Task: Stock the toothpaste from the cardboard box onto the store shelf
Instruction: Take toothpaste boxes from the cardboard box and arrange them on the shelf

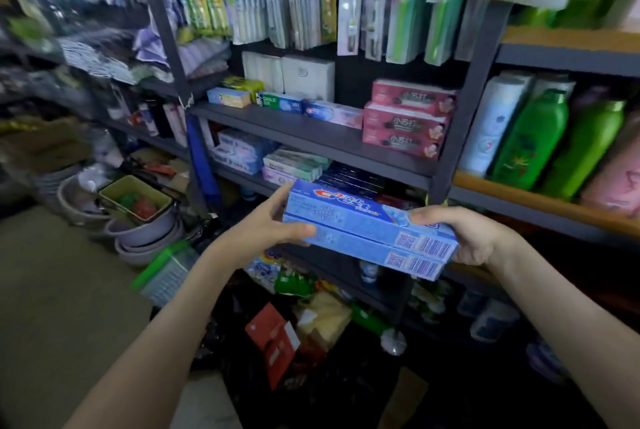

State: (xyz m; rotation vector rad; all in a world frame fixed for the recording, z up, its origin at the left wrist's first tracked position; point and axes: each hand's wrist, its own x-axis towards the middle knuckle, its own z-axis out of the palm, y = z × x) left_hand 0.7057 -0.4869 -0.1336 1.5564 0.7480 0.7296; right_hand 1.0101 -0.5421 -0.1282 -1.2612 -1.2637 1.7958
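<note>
Starting big: where do they go? (lead)

Onto the dark grey metal shelf unit (311, 124), prob. the tier w/ the stack of pink toothpaste cartons (405, 124); there's bare board left of that stack. (clerk)

Containers? (lead)

On the floor at left, stacked lilac-grey plastic basins (145, 238). An olive rectangular tub (116, 186) sits in the top one, w/ red & green items inside, too blurred to name. Can't pick out the cardboard box for sure. (clerk)

And the stock itself? (lead)

It's two long blue card toothpaste cartons (363, 231), one on the other, in the air in front of the lower tiers, not touching the shelf. At one end the left hand (273, 221) clasps them, thumb on the near face; the right hand (474, 238) wraps the barcode end. Light & stiff, I'd judge, but the card looks glossy, so the top one could slide, & corners dent. Hold both ends, squeeze inward, keep level. (clerk)
</note>
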